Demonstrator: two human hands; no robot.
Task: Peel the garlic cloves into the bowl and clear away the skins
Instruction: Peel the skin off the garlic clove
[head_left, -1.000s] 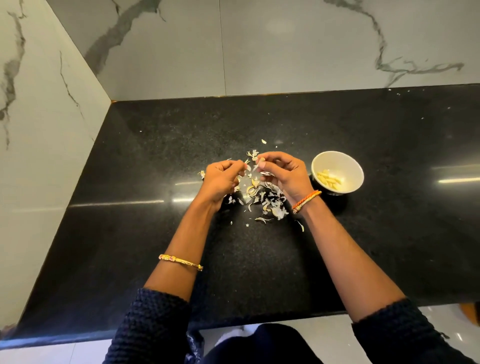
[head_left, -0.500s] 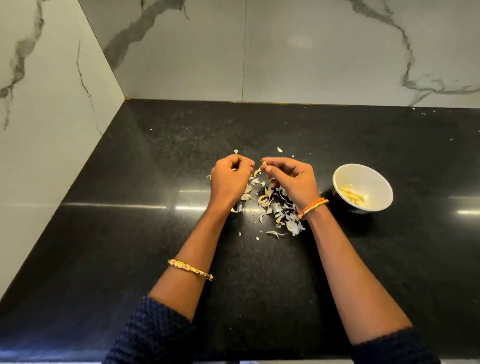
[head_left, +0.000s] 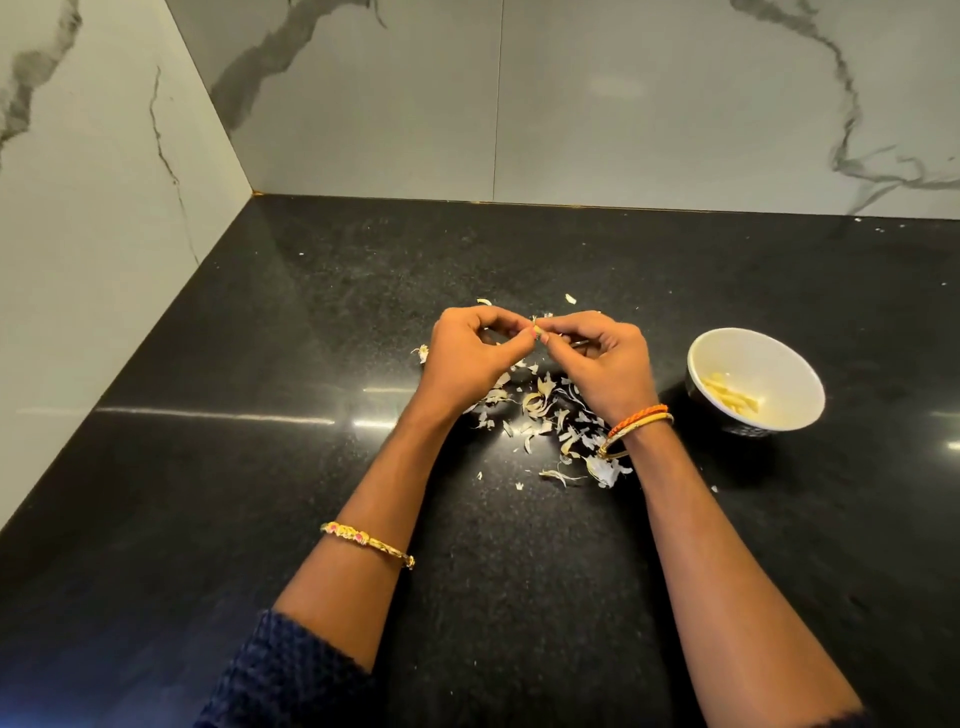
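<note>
Garlic clove (head_left: 538, 332), its long axis indiscernible, pinched between left hand (head_left: 467, 358) and right hand (head_left: 605, 364) fingers above skins (head_left: 545, 410).

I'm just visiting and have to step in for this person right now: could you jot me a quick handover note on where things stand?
Hands: the left hand and the right hand meet above the counter, both pinching one small garlic clove at their fingertips, partway through peeling.
Things: the white bowl stands to the right on the black counter; a few peeled cloves lie in it. The loose skins lie scattered under and near the hands.
Done: several cloves peeled into the bowl.
Left: finish this clove, drop it in the bowl, then clear away the skins. No other unpeeled cloves can be made out.
</note>
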